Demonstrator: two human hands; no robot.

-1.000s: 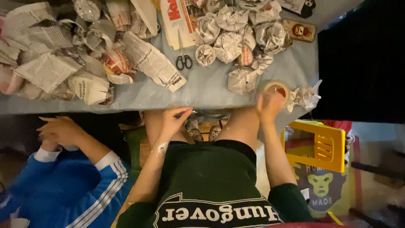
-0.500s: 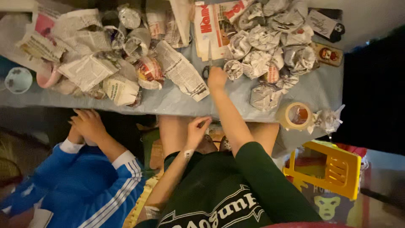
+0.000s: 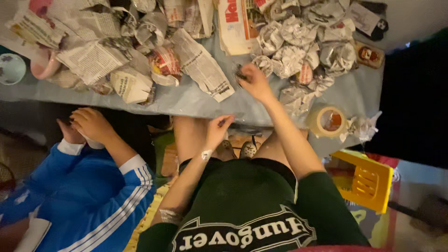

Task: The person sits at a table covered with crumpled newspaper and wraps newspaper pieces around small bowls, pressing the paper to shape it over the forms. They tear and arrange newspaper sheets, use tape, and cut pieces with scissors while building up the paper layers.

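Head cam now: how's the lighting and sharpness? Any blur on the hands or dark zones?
Head view: dim, warm indoor light; the table with its crumpled newspaper is the brightest part. Right hand slightly motion-soft, left hand fairly crisp. Right edge falls to near black; under the table is shadowed. The tape roll shows mild sheen.

Grey-blue table; yellow plastic stool beside it; dim floor.

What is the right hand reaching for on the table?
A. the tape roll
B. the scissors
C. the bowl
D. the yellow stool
B: the right hand rests on the dark scissors among the crumpled newspaper, away from the tape roll.
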